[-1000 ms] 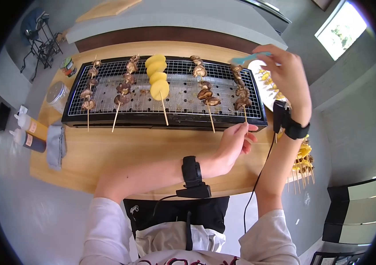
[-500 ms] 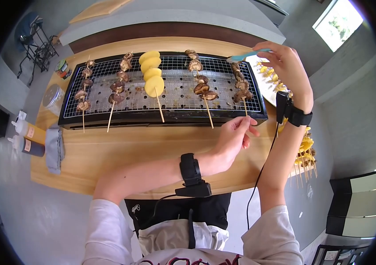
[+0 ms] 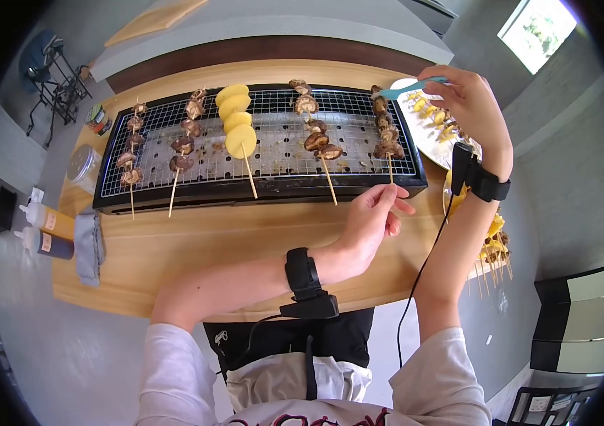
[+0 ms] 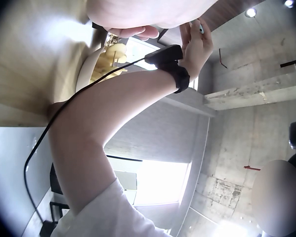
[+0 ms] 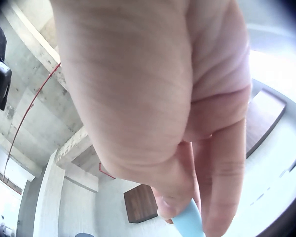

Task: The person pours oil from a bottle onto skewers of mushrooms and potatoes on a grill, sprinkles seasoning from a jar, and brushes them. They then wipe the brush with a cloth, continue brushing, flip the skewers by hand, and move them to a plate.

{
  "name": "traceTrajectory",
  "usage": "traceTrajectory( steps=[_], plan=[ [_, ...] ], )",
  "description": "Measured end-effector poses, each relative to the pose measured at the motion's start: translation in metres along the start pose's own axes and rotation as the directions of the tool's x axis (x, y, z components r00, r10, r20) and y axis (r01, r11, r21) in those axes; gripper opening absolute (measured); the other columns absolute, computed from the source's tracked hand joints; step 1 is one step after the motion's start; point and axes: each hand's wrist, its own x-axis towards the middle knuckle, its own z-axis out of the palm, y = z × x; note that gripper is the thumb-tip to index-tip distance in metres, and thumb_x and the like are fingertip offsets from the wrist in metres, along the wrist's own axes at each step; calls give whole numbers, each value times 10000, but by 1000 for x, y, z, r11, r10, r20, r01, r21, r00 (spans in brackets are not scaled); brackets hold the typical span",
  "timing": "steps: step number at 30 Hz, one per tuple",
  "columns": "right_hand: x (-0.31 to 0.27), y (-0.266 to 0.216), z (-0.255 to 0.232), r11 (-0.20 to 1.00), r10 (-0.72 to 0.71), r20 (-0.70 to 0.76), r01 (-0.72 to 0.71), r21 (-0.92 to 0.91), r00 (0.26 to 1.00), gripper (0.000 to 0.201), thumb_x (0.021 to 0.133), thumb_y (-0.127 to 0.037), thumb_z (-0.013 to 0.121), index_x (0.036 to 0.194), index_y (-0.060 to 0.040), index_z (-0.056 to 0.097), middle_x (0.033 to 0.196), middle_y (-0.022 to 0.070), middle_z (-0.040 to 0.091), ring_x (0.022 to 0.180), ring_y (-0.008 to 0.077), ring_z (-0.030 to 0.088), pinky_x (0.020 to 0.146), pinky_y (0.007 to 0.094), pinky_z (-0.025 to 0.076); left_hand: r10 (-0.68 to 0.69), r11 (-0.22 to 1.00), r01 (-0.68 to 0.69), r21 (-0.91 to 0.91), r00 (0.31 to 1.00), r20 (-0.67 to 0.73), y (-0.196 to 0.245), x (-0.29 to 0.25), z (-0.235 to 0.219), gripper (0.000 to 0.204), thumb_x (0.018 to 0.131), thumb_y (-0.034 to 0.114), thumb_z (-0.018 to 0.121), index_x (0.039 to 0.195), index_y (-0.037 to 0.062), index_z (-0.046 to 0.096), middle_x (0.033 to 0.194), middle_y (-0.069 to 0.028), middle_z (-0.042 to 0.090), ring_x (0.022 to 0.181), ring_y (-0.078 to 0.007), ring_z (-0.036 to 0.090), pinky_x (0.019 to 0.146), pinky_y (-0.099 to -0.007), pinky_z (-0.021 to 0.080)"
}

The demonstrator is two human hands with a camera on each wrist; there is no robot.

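In the head view a black grill with a wire rack carries several skewers. At its right end lies a mushroom skewer, whose stick my left hand pinches between thumb and fingers at the front edge. My right hand holds a light-blue brush by its handle above the far right corner. The brush tip is right at the upper mushrooms of that skewer. In the right wrist view the thumb and fingers grip the blue handle. The left wrist view hides the left fingertips' hold.
A potato-slice skewer and more mushroom skewers lie along the rack. A white plate of skewers stands right of the grill, with further skewers nearer me. Squeeze bottles, a grey cloth and a jar stand left.
The brush tip has shifted from the left of the skewer's far end to the right side of its upper mushrooms. The left hand keeps its pinch on the stick.
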Motion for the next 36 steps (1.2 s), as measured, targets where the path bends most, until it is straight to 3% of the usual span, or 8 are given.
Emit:
traceTrajectory(
  steps=[7,15,19,22,24,25,32,36],
  plan=[
    [-6,-15,-9,999,34,24,-33,-28,999,153,876,-24,613,1018,-16,671,734,102,668,647,143,649,629,275,517,-6,1000,6,-12,1000,-5,-3,-1,-2,260,1041,260,449,1069,35,575,867,-50,612,589,-57,427,563,-202,377],
    [-20,-42,-13,996,-55,122,64,-68,991,145,849,-29,634,985,-27,681,629,119,577,576,165,598,541,296,455,2,1000,-2,-10,1000,-31,-1,-4,2,262,1044,260,440,1090,36,569,820,-28,573,584,-56,419,552,-209,362],
    [-19,-52,-15,976,-140,52,147,-161,989,154,843,-34,634,988,-40,687,619,122,558,543,181,570,516,299,433,1,1000,-2,-31,999,-48,-2,-4,1,272,1049,251,424,1104,23,562,782,-14,523,581,-71,406,557,-232,359],
    [-7,-50,-9,983,-108,-65,96,-158,992,158,877,12,599,1018,9,670,835,108,703,699,139,664,703,269,547,9,999,-11,-48,1000,-30,-3,-4,0,280,1048,250,422,1107,13,560,777,-11,510,581,-81,399,565,-244,356],
    [2,-35,1,951,-224,-113,192,-242,968,186,855,15,612,1027,-12,677,829,134,706,681,199,676,670,284,540,5,998,-6,-56,1000,-15,-2,-4,0,284,1048,251,421,1107,10,558,779,-10,510,581,-85,396,571,-248,354],
    [5,-29,6,955,-253,-150,222,-198,956,154,848,-67,628,977,-53,710,776,196,659,652,339,620,630,386,490,8,998,-9,-65,1000,-13,-1,-5,0,285,1046,248,420,1111,6,557,778,-11,510,581,-88,397,577,-250,354],
    [3,-24,12,974,-137,8,136,-182,991,174,812,-47,649,965,-55,730,819,183,691,767,321,676,696,366,530,5,996,-6,-93,1000,-9,-1,-3,0,281,1040,225,419,1128,-5,554,771,-13,509,577,-97,403,585,-257,354],
    [-6,-43,1,984,-112,117,126,-126,987,188,803,28,660,978,-12,716,772,190,672,628,235,642,626,310,510,-7,998,7,-56,1000,8,1,-5,1,291,1048,247,408,1134,3,542,738,4,493,569,-92,399,575,-253,343]
  ],
)
